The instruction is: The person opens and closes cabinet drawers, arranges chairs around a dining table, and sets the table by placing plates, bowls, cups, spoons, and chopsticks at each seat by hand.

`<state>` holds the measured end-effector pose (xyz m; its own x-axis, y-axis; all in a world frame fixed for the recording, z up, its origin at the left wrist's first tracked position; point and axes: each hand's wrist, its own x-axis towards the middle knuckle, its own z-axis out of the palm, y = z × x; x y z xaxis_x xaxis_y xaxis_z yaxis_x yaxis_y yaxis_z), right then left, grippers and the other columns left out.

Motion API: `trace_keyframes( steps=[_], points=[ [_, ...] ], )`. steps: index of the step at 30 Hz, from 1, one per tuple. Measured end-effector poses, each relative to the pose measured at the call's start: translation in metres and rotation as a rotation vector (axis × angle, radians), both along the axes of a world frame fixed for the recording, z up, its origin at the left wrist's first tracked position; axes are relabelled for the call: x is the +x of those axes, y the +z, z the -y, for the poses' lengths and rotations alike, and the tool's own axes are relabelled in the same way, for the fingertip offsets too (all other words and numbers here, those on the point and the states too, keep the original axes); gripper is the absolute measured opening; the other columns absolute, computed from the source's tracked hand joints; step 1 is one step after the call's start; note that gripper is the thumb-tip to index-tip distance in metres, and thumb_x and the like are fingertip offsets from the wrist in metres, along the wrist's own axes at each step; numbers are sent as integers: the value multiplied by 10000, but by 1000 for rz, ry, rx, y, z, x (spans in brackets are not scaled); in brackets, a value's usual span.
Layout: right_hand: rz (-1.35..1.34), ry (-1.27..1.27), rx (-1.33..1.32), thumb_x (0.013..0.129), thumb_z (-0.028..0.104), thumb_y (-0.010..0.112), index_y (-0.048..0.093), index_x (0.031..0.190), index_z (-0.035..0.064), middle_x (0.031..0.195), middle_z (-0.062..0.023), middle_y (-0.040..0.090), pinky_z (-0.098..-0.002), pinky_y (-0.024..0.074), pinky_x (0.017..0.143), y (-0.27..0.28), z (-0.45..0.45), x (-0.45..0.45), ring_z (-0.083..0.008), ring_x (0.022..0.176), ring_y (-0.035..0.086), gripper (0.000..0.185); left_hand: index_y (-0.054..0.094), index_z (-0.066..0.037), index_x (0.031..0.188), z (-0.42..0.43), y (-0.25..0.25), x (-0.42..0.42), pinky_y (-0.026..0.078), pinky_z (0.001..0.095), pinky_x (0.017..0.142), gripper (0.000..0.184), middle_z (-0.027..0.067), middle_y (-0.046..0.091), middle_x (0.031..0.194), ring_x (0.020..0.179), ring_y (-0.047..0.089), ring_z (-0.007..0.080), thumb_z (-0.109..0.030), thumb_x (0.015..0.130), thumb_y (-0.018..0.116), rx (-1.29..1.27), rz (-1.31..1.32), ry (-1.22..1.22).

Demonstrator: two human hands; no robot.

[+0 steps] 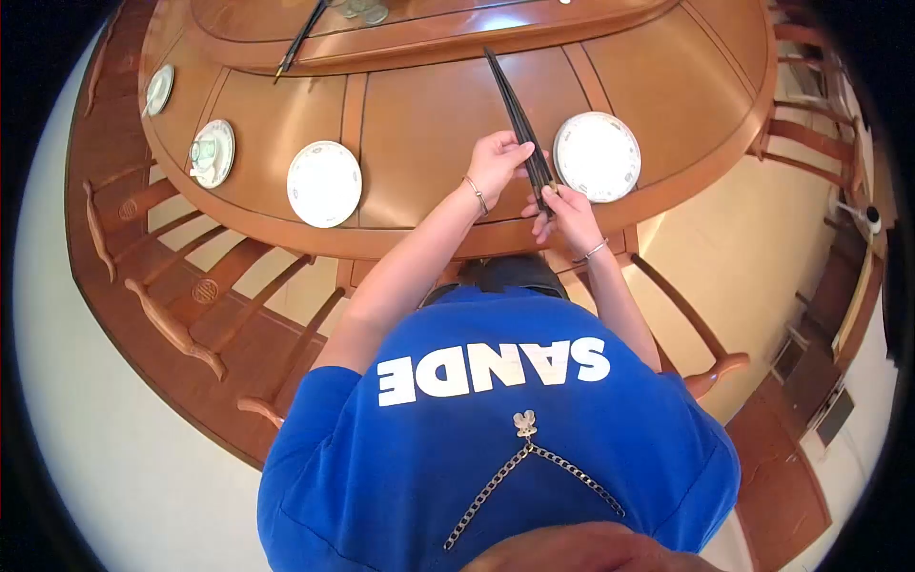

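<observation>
The left hand [499, 164] and right hand [572, 214] both grip black chopsticks [515, 112] above the near edge of a curved wooden counter [429, 129], beside a white plate [598, 157]; wooden chairs [205, 291] stand on the pale floor [743, 267].

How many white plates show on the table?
4: a plate beside the right hand, another left of the left hand, a third farther left bearing what looks like a glass, and one at far left. Stacked ones may be hidden.
</observation>
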<state>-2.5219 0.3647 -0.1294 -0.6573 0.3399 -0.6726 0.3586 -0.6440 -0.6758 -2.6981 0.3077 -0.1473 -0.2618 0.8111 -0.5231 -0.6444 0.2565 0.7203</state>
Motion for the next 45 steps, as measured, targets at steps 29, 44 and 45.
trace_keyframes(
  steps=[29,44,45],
  points=[
    [353,-95,381,973,389,536,593,1022,4,796,-92,636,-269,430,487,-71,-52,141,-121,563,544,392,621,-12,980,21,-25,61,567,283,650,140,46,639,850,785,684,167,-133,913,641,-244,-155,-159],
    [281,-50,1136,930,162,595,606,1039,-21,853,-130,668,-329,507,720,-55,-9,74,-209,774,640,213,636,2,998,110,-48,-6,550,268,629,133,56,661,840,741,684,151,-88,901,621,-126,-395,198],
    [253,8,1165,930,160,593,607,1035,-22,852,-136,668,-331,509,716,-50,0,61,-215,769,644,210,634,7,1003,123,-41,-16,548,266,625,140,57,659,836,740,682,150,-89,902,621,-173,-398,223]
  ],
)
